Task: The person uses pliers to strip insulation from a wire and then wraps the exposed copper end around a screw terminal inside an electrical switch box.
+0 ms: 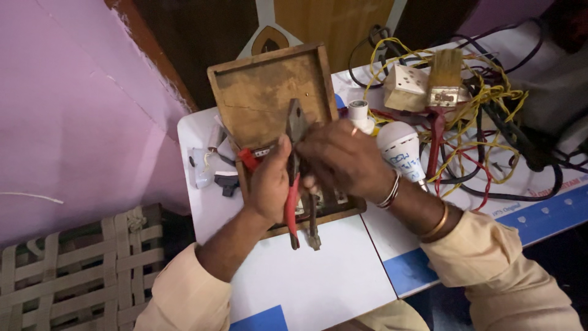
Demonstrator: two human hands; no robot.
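Gripping red-handled pliers (294, 178) upright over a wooden switch board (269, 98) at the tabletop's (318, 282) far left edge, the left hand (269, 184) closes around one handle while the right hand (343, 156) pinches at the jaws, fingertips pressed together. Fingers this close risk a nip if the pliers snap shut; the tangled wires (478, 116) and white bulb (399, 150) just right could snag a sleeve.

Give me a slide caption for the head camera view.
Left hand grips pliers over a wooden switch box while the right hand works beside them.
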